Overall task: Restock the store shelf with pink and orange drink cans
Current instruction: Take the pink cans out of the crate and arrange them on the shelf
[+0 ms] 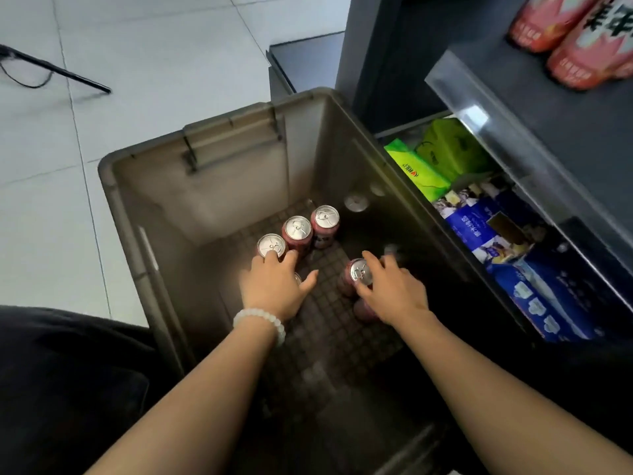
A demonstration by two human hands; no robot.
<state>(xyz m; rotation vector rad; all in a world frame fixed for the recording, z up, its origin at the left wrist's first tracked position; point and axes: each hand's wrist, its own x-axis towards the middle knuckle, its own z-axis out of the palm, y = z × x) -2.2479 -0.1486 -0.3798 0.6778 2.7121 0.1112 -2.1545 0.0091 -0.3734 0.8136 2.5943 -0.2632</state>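
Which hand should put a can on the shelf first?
Probably the right hand. Its fingers already curl round a can, and the shelf is on its side. The left hand only rests on can tops, farther from it.

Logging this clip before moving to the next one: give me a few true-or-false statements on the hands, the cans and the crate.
1. Both hands are down inside the grey crate. True.
2. The left hand wears a pale bead bracelet. True.
3. The cans in the crate lie on their sides. False: the cans with visible tops, such as the can at the back, stand upright.
4. The right hand is lifting a can onto the shelf. False: it is on a can near the crate floor.
5. The lower shelf beside the crate holds green and blue packages. True.
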